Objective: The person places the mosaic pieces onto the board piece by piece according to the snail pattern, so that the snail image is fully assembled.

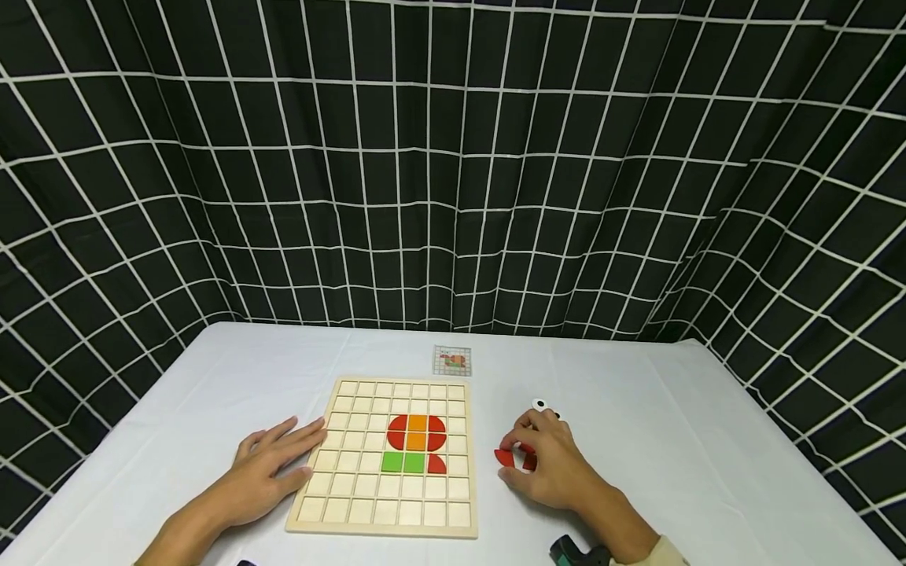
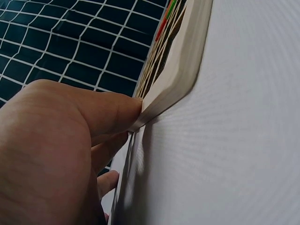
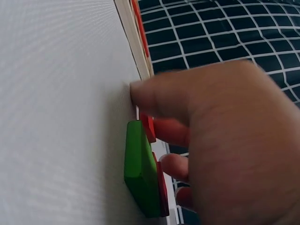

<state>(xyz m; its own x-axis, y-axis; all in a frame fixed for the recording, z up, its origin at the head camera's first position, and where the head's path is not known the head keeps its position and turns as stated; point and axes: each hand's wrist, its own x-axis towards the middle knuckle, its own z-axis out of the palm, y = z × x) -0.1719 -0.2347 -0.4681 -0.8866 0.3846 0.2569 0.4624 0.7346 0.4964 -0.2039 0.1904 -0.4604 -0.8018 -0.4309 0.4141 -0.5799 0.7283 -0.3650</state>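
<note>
Along the near-left side of the wooden grid board (image 1: 385, 511), the person's left hand (image 1: 272, 470) lies with its fingers apart and fairly straight, the tips touching the board's edge. Just to the board's right, the right hand (image 1: 545, 460) reaches down to the white worktop (image 1: 658, 424), its thumb and fingers bent around a red piece (image 1: 504, 457); I can't tell whether they are clamped on it or stand slightly apart. Under that same hand, right of the board, sit more red (image 1: 529, 461), and a green block (image 3: 140, 164) shows close by from the right wrist.

On the board, four red quarter-rounds (image 1: 436, 442) flank two orange squares (image 1: 418, 423); below them run two green squares (image 1: 403, 462) and another red quarter-round (image 1: 436, 464). Off the board's far right corner lies a small picture card (image 1: 452, 361), and right of the board, a white eye disc (image 1: 540, 404). Beyond the board hangs a black curtain (image 1: 418, 181) with white grid lines.
</note>
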